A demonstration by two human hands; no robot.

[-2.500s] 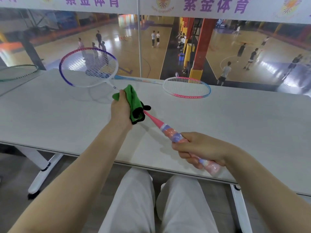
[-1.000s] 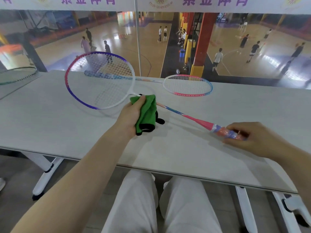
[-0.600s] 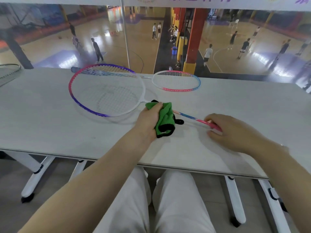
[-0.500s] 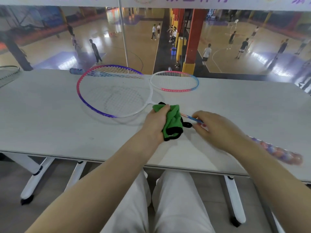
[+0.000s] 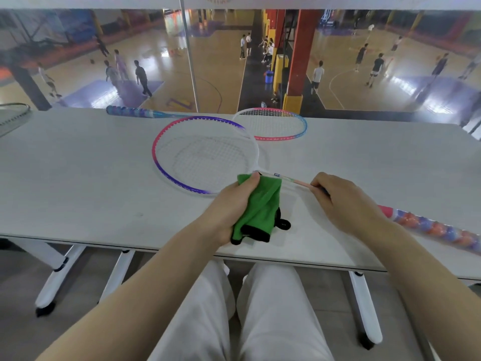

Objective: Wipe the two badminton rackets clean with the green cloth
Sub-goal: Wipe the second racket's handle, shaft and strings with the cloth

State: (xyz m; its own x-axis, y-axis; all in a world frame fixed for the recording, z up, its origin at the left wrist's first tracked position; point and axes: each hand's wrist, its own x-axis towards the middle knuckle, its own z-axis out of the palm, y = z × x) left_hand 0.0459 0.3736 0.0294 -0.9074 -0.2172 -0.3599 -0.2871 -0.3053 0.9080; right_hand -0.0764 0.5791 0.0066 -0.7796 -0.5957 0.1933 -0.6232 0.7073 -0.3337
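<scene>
- Nearest, the person's legs (image 5: 242, 313) in white trousers sit under the desk (image 5: 78, 191); both forearms run out of the bottom of the view.
- The left hand (image 5: 231, 204) has its grip clamped on the green cloth (image 5: 263, 204), just this side of the near racket's throat. The curled fingers are hidden beneath the cloth; only the thumb and the back of the hand show.
- The cloth is bunched, its black edging and a black loop hanging toward the desk edge. Whether it wraps the shaft or only lies against it cannot be told.
- The right hand (image 5: 346, 201), right of the cloth, pinches the near racket's shaft; its fingertips and the shaft under the palm are hidden.
- The near racket (image 5: 205, 155) has its pink, purple and white head beyond the cloth, low over or on the desk; which, cannot be told. Its pink and blue handle shows past the right wrist, blurred and cut off at the right edge.
- The second racket (image 5: 273, 123) lies beyond the near racket, its head partly behind that racket's rim, its blue handle pointing left.
- Far left of the near racket, a third racket head (image 5: 13, 113) is cut off by the frame.
</scene>
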